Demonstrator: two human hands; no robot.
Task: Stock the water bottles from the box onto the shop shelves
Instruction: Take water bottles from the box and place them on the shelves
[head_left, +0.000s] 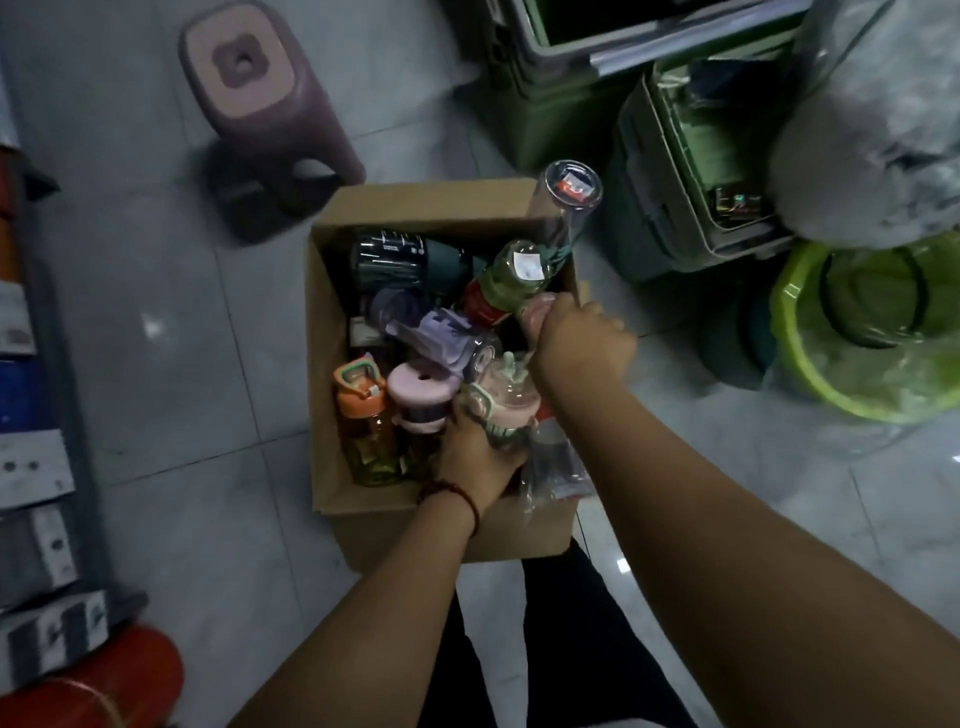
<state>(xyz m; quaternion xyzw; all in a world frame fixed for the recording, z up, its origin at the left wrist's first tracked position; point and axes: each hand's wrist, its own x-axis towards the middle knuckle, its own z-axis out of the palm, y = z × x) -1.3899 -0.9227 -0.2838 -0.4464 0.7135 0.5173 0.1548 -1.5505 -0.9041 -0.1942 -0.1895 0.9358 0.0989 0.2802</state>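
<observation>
Two hands are working inside box (524, 530): left hand (475, 460) gripping pink-lidded bottle (501, 410); right hand (582, 348) clutching green bottle (511, 283) by its cap.

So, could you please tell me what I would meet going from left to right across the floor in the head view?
Shelf with packaged goods → pink stool → cardboard box of bottles → stacked pale green bins → lime green basin.
</observation>
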